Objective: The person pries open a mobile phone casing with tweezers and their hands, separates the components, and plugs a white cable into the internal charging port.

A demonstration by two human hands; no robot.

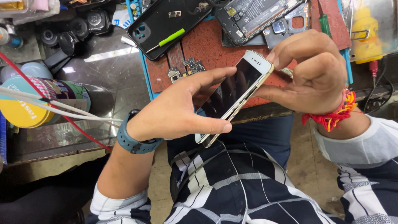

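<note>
Phone sits dead centre of the frame, white front with a gold edge, tilted so its top end points to the upper right and its bottom end drops toward my lap. My left hand is wrapped on it from the left: thumb pressed along the lower edge, fingers spread over the dark screen, so I'd say it's bracing the body. My right hand comes in from the right with the fingers bunched tight at the top corner, pinching there. Looks like the screen edge is lifting away from the frame along the lower side, which would explain the grip, but I can't tell if there's a pick or tool between those fingers.

Behind it, across the top middle of the frame, there's a red work mat with a black back cover on it, and a green-handled tool lying on top of that cover. An opened handset with its insides showing lies at upper right, a small circuit part just above my left fingers. At the left edge sits a yellow-lidded can with red and white cables running across it. Nothing sits between my hands and the phone.
</note>
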